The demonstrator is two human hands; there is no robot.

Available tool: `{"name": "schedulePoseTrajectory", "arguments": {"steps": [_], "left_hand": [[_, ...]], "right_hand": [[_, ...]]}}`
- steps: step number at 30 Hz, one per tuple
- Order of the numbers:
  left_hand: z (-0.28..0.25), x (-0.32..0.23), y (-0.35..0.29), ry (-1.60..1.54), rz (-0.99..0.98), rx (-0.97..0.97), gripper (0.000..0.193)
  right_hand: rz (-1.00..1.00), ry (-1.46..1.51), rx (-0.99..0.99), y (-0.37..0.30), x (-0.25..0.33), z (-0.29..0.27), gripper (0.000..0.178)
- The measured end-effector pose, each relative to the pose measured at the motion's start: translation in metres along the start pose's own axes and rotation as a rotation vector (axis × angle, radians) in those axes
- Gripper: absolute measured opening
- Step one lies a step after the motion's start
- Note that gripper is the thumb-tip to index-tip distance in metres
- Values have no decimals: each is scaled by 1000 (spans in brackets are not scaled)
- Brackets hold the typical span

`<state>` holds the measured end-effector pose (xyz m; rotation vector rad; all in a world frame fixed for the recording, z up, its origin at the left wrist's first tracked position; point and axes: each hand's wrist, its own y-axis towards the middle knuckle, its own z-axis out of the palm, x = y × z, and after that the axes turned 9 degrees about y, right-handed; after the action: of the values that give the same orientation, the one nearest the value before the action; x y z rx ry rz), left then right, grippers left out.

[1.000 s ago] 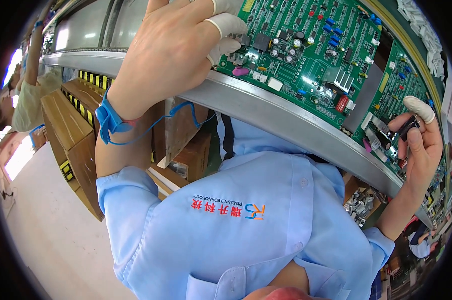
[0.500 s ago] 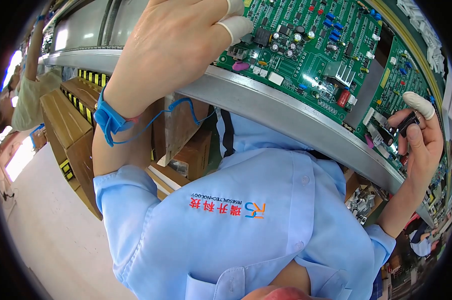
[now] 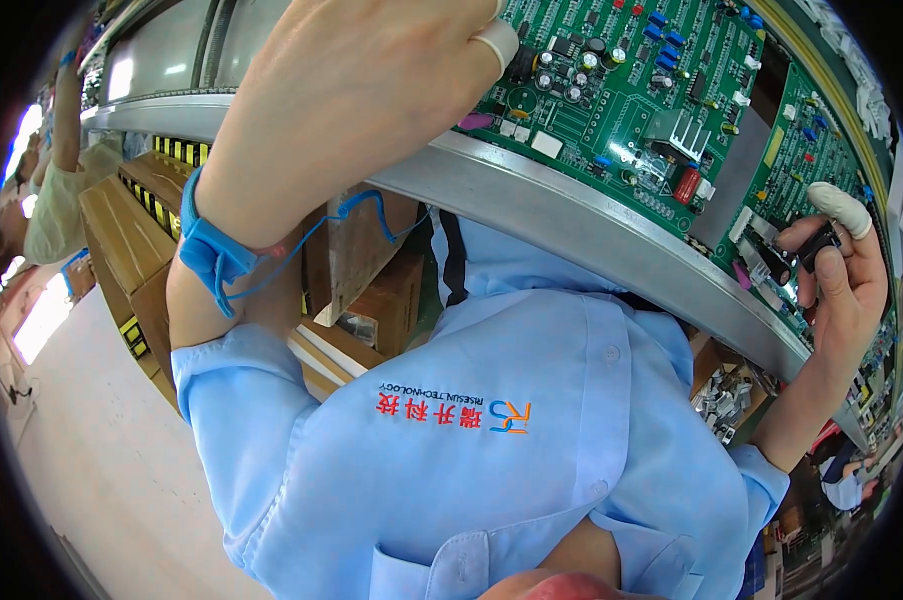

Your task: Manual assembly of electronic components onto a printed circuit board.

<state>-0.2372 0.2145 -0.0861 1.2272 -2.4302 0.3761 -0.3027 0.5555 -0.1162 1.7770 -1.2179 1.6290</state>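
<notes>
I am looking down along a factory assembly line: a grey metal conveyor rail [image 3: 571,215] is curving across the view from the far left to the right, with stacked brown cardboard boxes [image 3: 121,215] lying beneath it on the left and a pale floor [image 3: 101,470] spreading below them. Another person in a light shirt [image 3: 51,200] is standing at the far left edge, arm raised to the line.

A large green circuit board [image 3: 661,90] is resting on the rail, and it is carrying capacitors, blue parts, a red part and a finned silver heat sink [image 3: 676,130]. My left hand [image 3: 371,90] is reaching over the rail onto the left end of that board, fingers curling down, one fingertip wearing a white finger cot [image 3: 498,42]; I cannot tell whether it is gripping anything underneath. A blue anti-static wrist strap [image 3: 211,250] is wrapping the wrist, its blue coiled cord [image 3: 361,215] trailing right towards the rail.

To the right, a second green circuit board [image 3: 806,165] is sitting beside the first. My right hand [image 3: 841,290] is pinching a small black component [image 3: 816,245] between thumb and a cot-covered forefinger, just at that board's near edge.

A light blue work shirt [image 3: 491,440] is filling the near part of the view.
</notes>
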Motion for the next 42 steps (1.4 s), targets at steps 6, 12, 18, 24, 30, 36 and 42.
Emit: {"name": "schedulePoseTrajectory", "arguments": {"steps": [6,12,18,24,30,36,42], "left_hand": [[0,-1,2,-69,-15,4,8],[-4,-9,7,-7,-54,36,6],[-9,2,13,-149,-24,212,2],[-7,7,13,-318,-37,116,3],[-14,5,19,-253,12,202,4],[-12,2,27,-186,6,271,6],[-20,6,19,-193,-30,316,5]], "right_hand": [[1,-29,5,-1,-2,-1,42],[5,-51,31,3,-1,2,45],[1,-58,45,1,0,5,47],[-13,-43,59,0,-3,4,47],[-30,-43,62,-1,-6,4,46],[-12,-34,32,-5,-9,3,46],[-18,9,74,-1,-9,4,47]]}}
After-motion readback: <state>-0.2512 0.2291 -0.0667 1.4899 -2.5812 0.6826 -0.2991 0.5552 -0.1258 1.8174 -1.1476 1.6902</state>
